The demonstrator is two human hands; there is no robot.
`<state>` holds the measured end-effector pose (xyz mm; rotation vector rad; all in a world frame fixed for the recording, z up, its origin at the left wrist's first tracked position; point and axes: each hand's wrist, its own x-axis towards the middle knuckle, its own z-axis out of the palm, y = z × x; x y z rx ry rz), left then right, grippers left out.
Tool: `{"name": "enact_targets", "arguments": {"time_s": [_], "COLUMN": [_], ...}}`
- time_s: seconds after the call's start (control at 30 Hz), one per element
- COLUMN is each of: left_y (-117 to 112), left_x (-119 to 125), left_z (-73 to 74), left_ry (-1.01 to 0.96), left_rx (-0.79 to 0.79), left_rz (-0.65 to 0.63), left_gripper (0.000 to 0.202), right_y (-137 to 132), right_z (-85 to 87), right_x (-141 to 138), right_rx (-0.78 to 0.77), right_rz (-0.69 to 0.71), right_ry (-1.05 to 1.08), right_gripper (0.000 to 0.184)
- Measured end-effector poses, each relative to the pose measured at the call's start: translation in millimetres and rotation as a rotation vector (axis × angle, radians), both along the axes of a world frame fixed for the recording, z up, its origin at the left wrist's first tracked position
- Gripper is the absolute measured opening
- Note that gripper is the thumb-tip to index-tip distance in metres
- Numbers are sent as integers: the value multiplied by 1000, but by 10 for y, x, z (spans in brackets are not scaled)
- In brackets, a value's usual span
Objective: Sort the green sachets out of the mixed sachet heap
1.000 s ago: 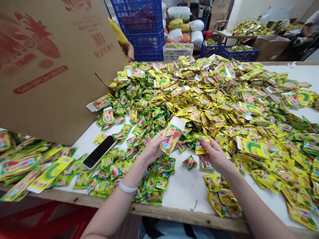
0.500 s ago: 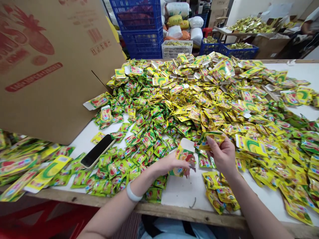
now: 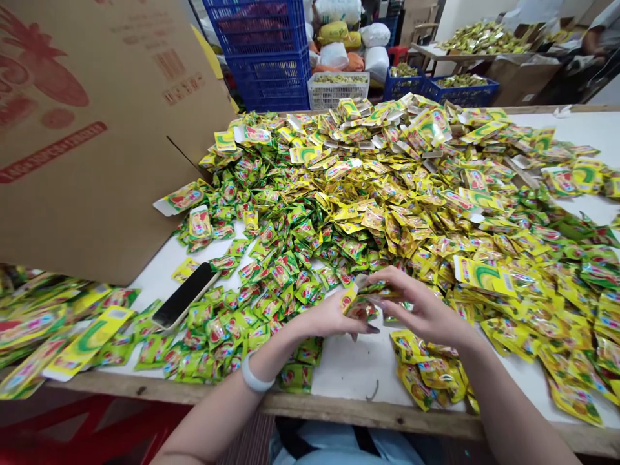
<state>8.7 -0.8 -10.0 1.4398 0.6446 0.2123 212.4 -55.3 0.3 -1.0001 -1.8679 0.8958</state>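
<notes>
My left hand point(image 3: 325, 316) is closed around a small printed carton point(image 3: 349, 298), its white flap standing up at the top. The carton is tilted toward my right hand point(image 3: 429, 313), whose thumb and fingers are at its open end. A yellow sachet point(image 3: 387, 293) shows partly between those right fingers, mostly hidden by them and the carton. Under my right wrist lies a small pile of yellow sachets point(image 3: 431, 374). Green sachets point(image 3: 227, 329) with a red fruit print spread beside my left forearm.
A large heap of yellow sachets point(image 3: 382, 194) and flat cartons covers the table's middle. A phone point(image 3: 186, 297) lies at left before a big cardboard box point(image 3: 111, 194). Blue crates point(image 3: 271, 77) stand behind. A person's arm point(image 3: 593, 40) shows far right.
My right hand has moved left with the yellow sachet, from beside the carton to its open end. The carton has turned in my left hand. The view has shifted slightly.
</notes>
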Motion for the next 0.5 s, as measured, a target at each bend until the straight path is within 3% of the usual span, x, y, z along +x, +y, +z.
{"name": "enact_targets", "arguments": {"time_s": [0.07,0.13,0.2,0.3,0.5], "left_y": [27,40,42,42,36], "left_x": [-23,-49,-71,-91,-91], "left_z": [14,29,36,41,66], "left_ry": [-10,-12,-13,-44,-61], "left_rx": [-69,-131,-157,-148,-216], "left_rz": [-56,-140,-179,-164,-171], "left_gripper": [37,35,35,34,34], "right_y": [-7,5,26,57,67], "right_z": [-80,-147,-169,-143,-184], "right_x": [18,2,-46,-144,-258], "right_rx": [-110,-120,6,148,-58], "right_rz": [5,-34,-94,-182,-234], "right_ry": [161,210,166,152,241], "right_gripper": [26,16,5,7,16]}}
